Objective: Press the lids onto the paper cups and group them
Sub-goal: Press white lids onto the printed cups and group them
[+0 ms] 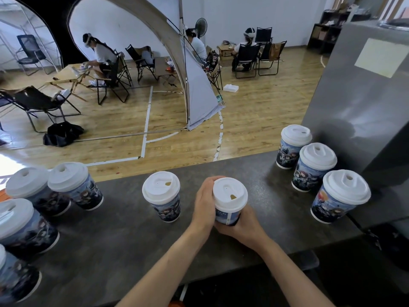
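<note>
**Item 1, cup in hand**: paper cup with printed sleeve, at the middle of the bench, near my edge. Its white lid sits level and looks fully seated. I cannot tell whether the base rests on the bench, because my palm hides it.

**Item 2, hands:** together, both clamped on that cup.
- The left hand wraps the far left side, with its fingers curled up by the lid rim.
- The right hand cradles the lower body from the near side.

**Item 3, lone cup**: lidded and upright, just left of my left hand, and not touching it.

**Item 4, right group**: three lidded cups in a close diagonal row beside the grey metal cabinet.

**Item 5, left group**: four lidded cups clustered at the left end of the bench. The nearest one is cut off by the frame.

**Item 6, beyond the bench:** a wooden floor, a tent and folding chairs, with seated people wearing headsets.

**Status, as I judge it:**
- Lidding appears complete, since I see no bare cup and no loose lid.
- Grouping is only partly done: seven cups stand in two clusters.
- The cup in my hands and the lone cup are the ones not yet placed with a group.
</note>
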